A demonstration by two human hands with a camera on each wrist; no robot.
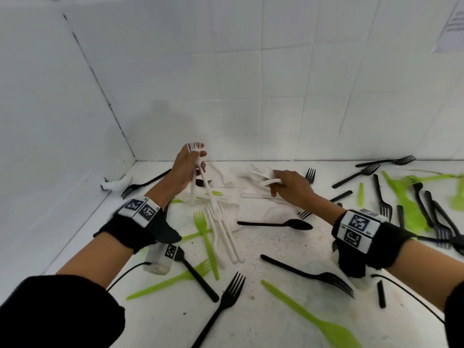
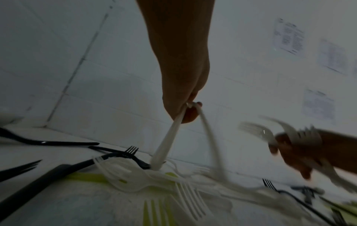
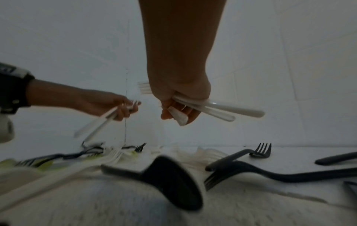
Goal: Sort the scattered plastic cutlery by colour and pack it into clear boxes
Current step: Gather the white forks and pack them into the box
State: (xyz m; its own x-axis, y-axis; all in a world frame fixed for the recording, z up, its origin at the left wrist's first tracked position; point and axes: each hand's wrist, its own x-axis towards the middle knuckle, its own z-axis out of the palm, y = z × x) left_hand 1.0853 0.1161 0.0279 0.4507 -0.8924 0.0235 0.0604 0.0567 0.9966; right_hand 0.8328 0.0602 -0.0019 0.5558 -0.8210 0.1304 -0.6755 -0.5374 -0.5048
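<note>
Head view first: the desk (image 1: 276,252) is a white speckled top jammed into a tiled corner, walls closing it off along the back and the left side, so the only loose room is the nearer stretch of desk on the person's side of the black spoon (image 1: 276,224). That spoon sits about dead centre, so I'll place stuff off it. Just left of it are a few white forks (image 1: 227,234) lying side by side, and a green fork (image 1: 206,241) beyond those. Behind it, toward the back wall, a heap of white cutlery. Off to its right there's a tangle of black forks (image 1: 384,197) and green pieces. Nearer than it, a black fork (image 1: 308,275) and a big green spoon (image 1: 313,320).

The left hand (image 1: 187,169) is raised behind-left of the spoon, fingers curled round two white forks (image 1: 198,177), tines up, handles hanging down. The right hand (image 1: 292,185) hovers behind-right of it, gripping a small white bundle (image 1: 268,177).

Left wrist view: the left hand (image 2: 185,107) pinches the fork necks, with the handles (image 2: 166,145) dangling to the white pile on the desk. The right hand (image 2: 301,151) is blurry but full of white forks.

Right wrist view: the right hand (image 3: 181,105) is a closed fist round several white pieces, handles (image 3: 231,111) poking right. The left hand (image 3: 114,105) holds its forks slanted down. The black spoon (image 3: 170,180) is big and blurred right below.
</note>
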